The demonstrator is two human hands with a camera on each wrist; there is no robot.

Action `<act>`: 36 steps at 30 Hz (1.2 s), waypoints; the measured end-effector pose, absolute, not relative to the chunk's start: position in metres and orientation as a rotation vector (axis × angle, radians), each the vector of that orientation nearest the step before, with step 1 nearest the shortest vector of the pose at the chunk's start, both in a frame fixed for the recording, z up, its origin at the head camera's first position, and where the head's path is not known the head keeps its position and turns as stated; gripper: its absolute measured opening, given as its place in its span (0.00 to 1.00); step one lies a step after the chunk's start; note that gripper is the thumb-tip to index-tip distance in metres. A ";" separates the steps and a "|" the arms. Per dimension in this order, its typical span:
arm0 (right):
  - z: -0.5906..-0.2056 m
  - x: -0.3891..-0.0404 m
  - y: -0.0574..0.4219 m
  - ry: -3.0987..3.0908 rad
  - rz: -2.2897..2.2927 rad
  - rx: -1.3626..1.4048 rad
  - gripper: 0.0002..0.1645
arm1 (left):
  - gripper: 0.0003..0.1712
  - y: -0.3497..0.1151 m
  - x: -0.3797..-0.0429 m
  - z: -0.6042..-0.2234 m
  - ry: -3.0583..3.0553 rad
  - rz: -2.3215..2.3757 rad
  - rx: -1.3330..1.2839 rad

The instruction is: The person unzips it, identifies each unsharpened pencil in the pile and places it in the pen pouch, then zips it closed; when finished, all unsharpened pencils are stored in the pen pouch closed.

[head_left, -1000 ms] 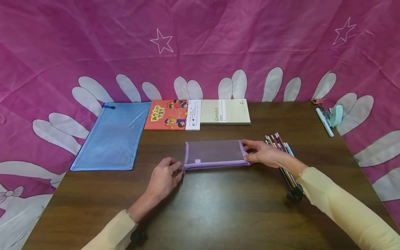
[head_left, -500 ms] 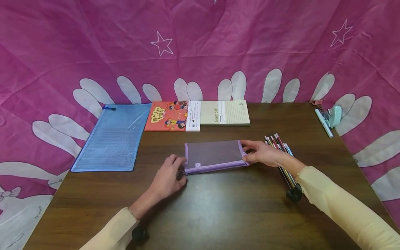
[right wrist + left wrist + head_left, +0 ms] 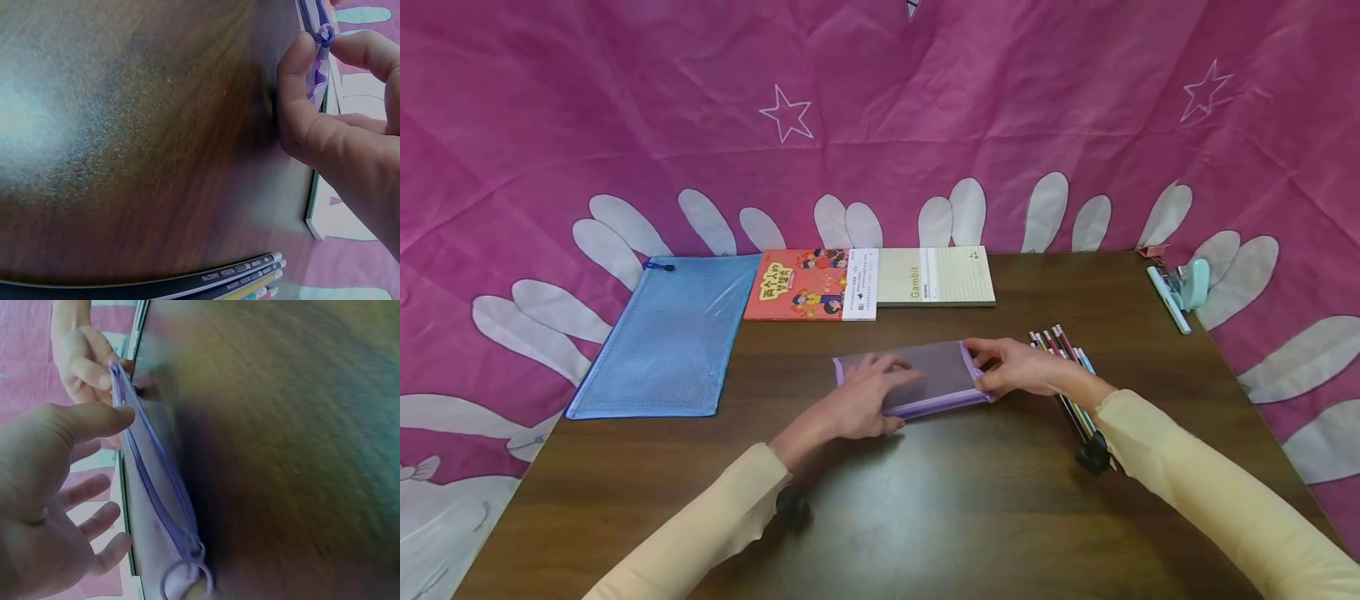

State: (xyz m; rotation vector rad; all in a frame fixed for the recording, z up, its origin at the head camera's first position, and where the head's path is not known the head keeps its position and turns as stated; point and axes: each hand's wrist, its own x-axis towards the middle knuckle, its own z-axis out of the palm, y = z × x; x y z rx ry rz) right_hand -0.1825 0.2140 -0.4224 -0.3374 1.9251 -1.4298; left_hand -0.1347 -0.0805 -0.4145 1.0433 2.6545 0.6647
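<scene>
A see-through pencil pouch [image 3: 936, 371] with purple trim lies mid-table, its zipper edge towards me. My right hand [image 3: 1018, 367] pinches its right end between thumb and fingers, beside the zipper's end [image 3: 324, 36]. Over the pouch's left half reaches my left hand [image 3: 867, 398], fingers spread above it and thumb at the near edge. In the left wrist view, the zipper's two purple bands stand apart in a narrow gap, with a slider [image 3: 194, 547] and ring at the left end. That thumb [image 3: 103, 420] overlaps the band there.
Several pencils [image 3: 1051, 343] lie under my right forearm. Behind the pouch are a red picture book [image 3: 797, 283] and a Gambit notebook [image 3: 936, 275]. A blue mesh zip bag [image 3: 662, 342] lies left; a light-blue pen [image 3: 1168, 300] and a mint-green item [image 3: 1195, 283] sit far right.
My left hand has moved right from the pouch's left corner to over its left half, its fingers spreading. The pouch's zipper edge gapes wider. My right hand keeps its pinch on the right end.
</scene>
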 end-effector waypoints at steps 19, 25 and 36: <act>-0.405 -0.186 0.215 2.106 -1.236 -0.438 0.40 | 0.31 -0.076 -0.136 -0.419 2.586 0.699 1.222; -0.385 -0.181 0.235 2.493 -1.014 -0.473 0.24 | 0.33 -0.073 -0.133 -0.417 2.577 0.698 1.178; -0.390 -0.168 0.274 2.623 -0.847 -0.288 0.18 | 0.34 -0.068 -0.123 -0.407 2.584 0.774 1.096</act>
